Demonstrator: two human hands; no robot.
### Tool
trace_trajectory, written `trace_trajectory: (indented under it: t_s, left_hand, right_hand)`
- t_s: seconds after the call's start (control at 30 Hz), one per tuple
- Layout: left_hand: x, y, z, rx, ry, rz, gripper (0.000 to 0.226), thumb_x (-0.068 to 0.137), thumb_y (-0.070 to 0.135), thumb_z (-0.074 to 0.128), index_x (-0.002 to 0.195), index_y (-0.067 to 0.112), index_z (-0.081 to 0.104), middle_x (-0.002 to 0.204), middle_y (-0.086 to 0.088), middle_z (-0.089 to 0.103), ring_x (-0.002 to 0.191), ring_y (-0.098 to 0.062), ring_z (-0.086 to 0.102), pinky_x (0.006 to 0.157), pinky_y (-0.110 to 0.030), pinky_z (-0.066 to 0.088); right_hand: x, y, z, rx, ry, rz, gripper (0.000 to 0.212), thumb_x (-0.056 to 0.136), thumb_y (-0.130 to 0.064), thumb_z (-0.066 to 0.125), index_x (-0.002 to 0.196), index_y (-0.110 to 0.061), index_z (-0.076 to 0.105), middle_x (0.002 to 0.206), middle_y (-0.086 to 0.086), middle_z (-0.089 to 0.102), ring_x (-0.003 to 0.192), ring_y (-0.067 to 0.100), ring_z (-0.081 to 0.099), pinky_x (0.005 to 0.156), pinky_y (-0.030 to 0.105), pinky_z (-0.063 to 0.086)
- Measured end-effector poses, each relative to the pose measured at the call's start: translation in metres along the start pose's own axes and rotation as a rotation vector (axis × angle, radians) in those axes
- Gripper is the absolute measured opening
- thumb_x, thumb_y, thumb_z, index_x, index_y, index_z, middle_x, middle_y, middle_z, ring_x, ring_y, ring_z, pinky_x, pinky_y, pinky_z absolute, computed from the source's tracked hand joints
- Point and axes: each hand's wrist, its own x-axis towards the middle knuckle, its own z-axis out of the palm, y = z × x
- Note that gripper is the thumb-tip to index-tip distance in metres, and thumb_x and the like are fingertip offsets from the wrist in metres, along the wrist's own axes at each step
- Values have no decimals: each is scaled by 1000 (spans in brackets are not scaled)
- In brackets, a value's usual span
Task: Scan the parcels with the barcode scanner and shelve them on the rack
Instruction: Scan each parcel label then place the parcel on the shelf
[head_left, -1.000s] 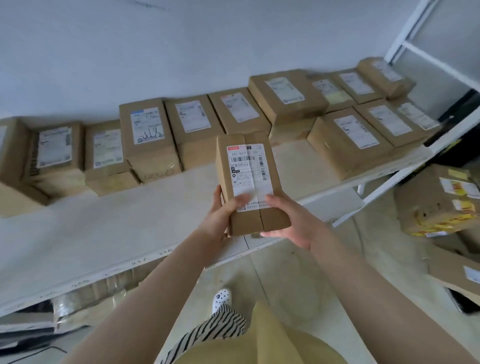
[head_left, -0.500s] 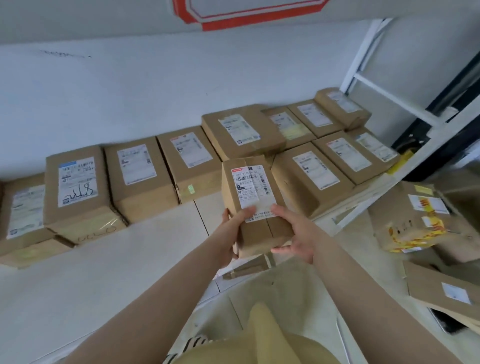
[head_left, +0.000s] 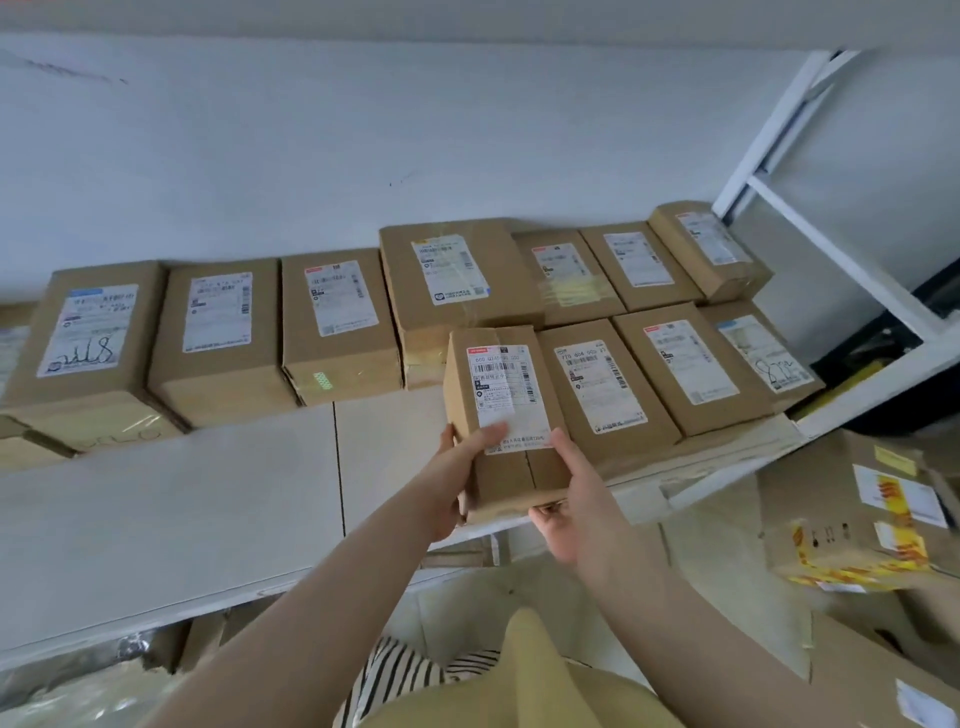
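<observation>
I hold a small brown cardboard parcel (head_left: 506, 415) with a white barcode label, label side up. My left hand (head_left: 457, 473) grips its near left corner, thumb on the label. My right hand (head_left: 571, 499) grips its near right edge from below and beside. The parcel sits at the front of the white rack shelf (head_left: 208, 493), its right side against a neighbouring parcel (head_left: 602, 389); its near end overhangs the shelf edge. No barcode scanner is in view.
Several labelled brown parcels line the back of the shelf against the white wall, including a taller one (head_left: 452, 280) just behind the held parcel. The rack's white frame (head_left: 810, 223) rises at right. More boxes with yellow tape (head_left: 852, 525) lie on the floor at right.
Both hands carried the parcel forward and to the right, from above the shelf front to beside the front-row parcels. The camera view lifted and moved closer to the shelf.
</observation>
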Motion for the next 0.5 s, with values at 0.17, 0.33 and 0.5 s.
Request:
trace_trajectory:
  t_s: [0.17, 0.33, 0.5]
  left_hand:
    - [6, 5, 8, -30, 67, -32, 56, 92, 50, 65, 139, 28, 46, 116, 4, 64, 99, -17, 60, 95, -54, 42]
    - [6, 10, 19, 15, 87, -24, 63, 87, 51, 70, 137, 24, 44, 120, -2, 65, 98, -20, 62, 86, -47, 50]
    - [7, 8, 25, 13, 139, 4, 65, 83, 52, 75, 136, 27, 46, 119, -2, 67, 100, -21, 65, 68, -33, 45]
  right_hand:
    - [11, -8, -5, -25, -25, 29, 54, 71, -34, 86, 115, -12, 64, 113, 13, 71, 108, 28, 65, 107, 43, 48]
    - [14, -12, 0, -122, -61, 67, 67, 71, -37, 87, 125, -15, 54, 117, 12, 59, 120, 33, 54, 114, 53, 37]
    - [18, -10, 2, -160, -33, 91, 74, 73, -43, 86, 131, -19, 48, 141, 14, 49, 141, 37, 37, 109, 57, 42]
